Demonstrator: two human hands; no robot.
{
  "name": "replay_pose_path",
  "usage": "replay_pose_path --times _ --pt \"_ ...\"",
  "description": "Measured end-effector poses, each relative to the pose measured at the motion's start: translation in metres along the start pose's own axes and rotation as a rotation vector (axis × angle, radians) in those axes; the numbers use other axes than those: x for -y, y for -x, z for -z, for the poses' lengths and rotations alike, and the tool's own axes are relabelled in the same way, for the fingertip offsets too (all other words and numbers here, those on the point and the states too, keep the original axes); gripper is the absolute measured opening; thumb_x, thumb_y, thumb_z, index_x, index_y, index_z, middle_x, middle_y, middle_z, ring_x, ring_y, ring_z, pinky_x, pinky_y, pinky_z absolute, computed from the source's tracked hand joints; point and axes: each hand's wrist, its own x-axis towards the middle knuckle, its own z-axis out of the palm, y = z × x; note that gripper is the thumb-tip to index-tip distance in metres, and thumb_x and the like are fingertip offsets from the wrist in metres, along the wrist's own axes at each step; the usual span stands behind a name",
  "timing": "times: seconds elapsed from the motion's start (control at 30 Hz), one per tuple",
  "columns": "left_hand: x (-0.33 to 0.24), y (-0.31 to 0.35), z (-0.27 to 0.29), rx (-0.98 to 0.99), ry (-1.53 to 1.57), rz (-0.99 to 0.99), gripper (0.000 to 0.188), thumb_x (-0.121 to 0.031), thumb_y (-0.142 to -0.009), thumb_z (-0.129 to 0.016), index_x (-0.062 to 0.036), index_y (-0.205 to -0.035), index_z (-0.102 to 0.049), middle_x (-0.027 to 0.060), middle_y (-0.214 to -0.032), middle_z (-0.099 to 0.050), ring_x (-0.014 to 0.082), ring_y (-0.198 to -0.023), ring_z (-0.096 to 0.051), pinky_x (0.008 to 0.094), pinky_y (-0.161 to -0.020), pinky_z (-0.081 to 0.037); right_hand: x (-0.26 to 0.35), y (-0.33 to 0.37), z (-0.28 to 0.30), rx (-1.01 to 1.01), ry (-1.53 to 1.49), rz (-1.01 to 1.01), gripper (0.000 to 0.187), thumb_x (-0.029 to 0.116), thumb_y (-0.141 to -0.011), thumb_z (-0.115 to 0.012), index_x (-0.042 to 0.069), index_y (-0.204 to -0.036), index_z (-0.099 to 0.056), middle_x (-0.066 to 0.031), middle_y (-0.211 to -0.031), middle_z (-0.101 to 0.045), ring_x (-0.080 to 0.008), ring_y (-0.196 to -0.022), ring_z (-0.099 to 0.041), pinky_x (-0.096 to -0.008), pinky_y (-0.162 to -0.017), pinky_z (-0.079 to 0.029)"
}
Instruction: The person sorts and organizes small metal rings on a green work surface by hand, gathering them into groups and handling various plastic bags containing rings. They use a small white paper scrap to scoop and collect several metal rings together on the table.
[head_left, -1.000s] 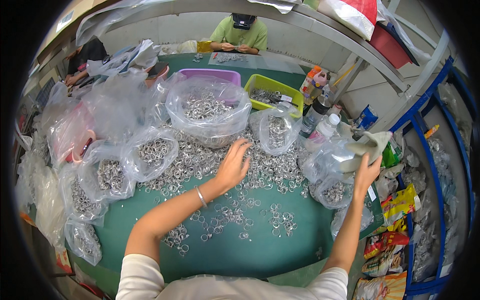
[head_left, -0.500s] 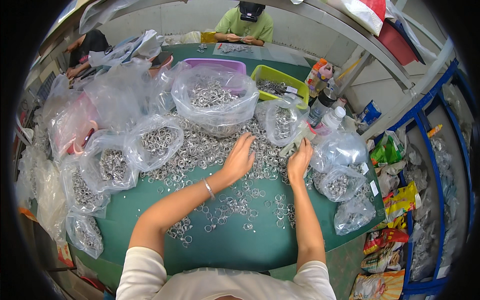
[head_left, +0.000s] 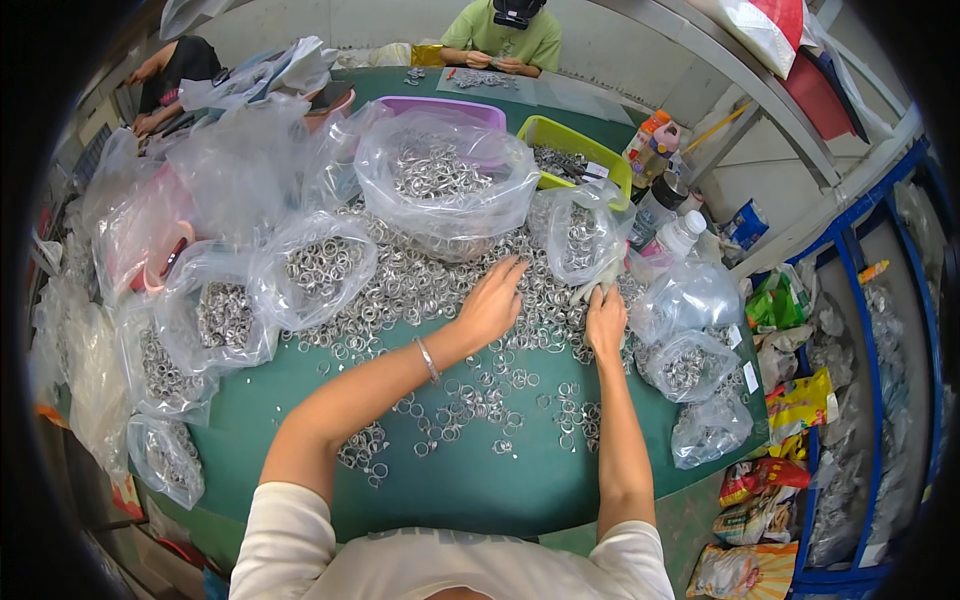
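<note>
The left hand (head_left: 491, 303) rests palm-down at the heap of silver-coloured metal rings (head_left: 415, 292), its fingers loosely spread and slightly curled (a silvery bangle (head_left: 427, 360) circles that wrist). The right hand (head_left: 606, 322) pinches a pale grey cloth (head_left: 604, 279), mostly hidden by its fingers, at the heap's right side, just below a small clear bag (head_left: 580, 240) of rings. Loose rings lie scattered nearer the person on the green table (head_left: 480, 500). Beyond the heap, a large clear plastic bag (head_left: 450, 225) bulges with rings before a purple tub (head_left: 455, 105) and a lime-green tub (head_left: 560, 135).
</note>
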Motion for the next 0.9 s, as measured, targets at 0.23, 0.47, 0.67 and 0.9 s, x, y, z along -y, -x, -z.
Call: replay_pose_path --times 0.23,0.47,0.67,0.9 --pt "0.009 0.001 0.001 0.045 -0.007 -0.04 0.055 -0.005 -0.079 -0.06 0.001 -0.129 -0.04 0.0244 -0.133 -0.04 0.0384 -0.126 -0.036 0.0419 -0.106 -0.033 0.015 0.025 0.01 0.046 -0.277 -0.137 0.037 0.027 -0.094 -0.043 -0.006 -0.107 -0.053 -0.0309 -0.1 -0.058 -0.0469 -0.093 -0.055 -0.0492 -0.08 -0.04" --pt "0.003 0.003 0.001 0.075 -0.027 -0.082 0.066 -0.005 -0.073 -0.066 0.0001 -0.133 -0.037 0.0249 -0.13 -0.041 0.0386 -0.124 -0.037 0.0418 -0.104 -0.034 0.014 0.024 -0.008 -0.007 -0.309 -0.154 0.035 0.027 -0.095 -0.043 -0.004 -0.108 -0.052 -0.0275 -0.098 -0.06 -0.0443 -0.094 -0.056 -0.0465 -0.082 -0.04" --pt "-0.008 0.013 0.001 0.19 -0.027 -0.101 0.068 -0.005 -0.073 -0.067 -0.0029 -0.134 -0.037 0.0207 -0.13 -0.043 0.0375 -0.124 -0.037 0.0411 -0.104 -0.033 0.028 0.05 -0.007 0.006 -0.21 -0.13 0.037 0.029 -0.095 -0.042 -0.005 -0.102 -0.054 -0.0291 -0.092 -0.061 -0.0471 -0.088 -0.056 -0.0503 -0.077 -0.04" --pt "-0.025 0.031 0.01 0.2 0.02 -0.081 0.061 -0.005 -0.074 -0.065 -0.001 -0.13 -0.042 0.0207 -0.127 -0.046 0.0361 -0.121 -0.041 0.0416 -0.102 -0.035 0.058 0.081 -0.004 0.108 -0.145 -0.018 0.028 0.019 -0.093 -0.045 -0.006 -0.103 -0.054 -0.0285 -0.09 -0.06 -0.0459 -0.086 -0.056 -0.0499 -0.076 -0.041"
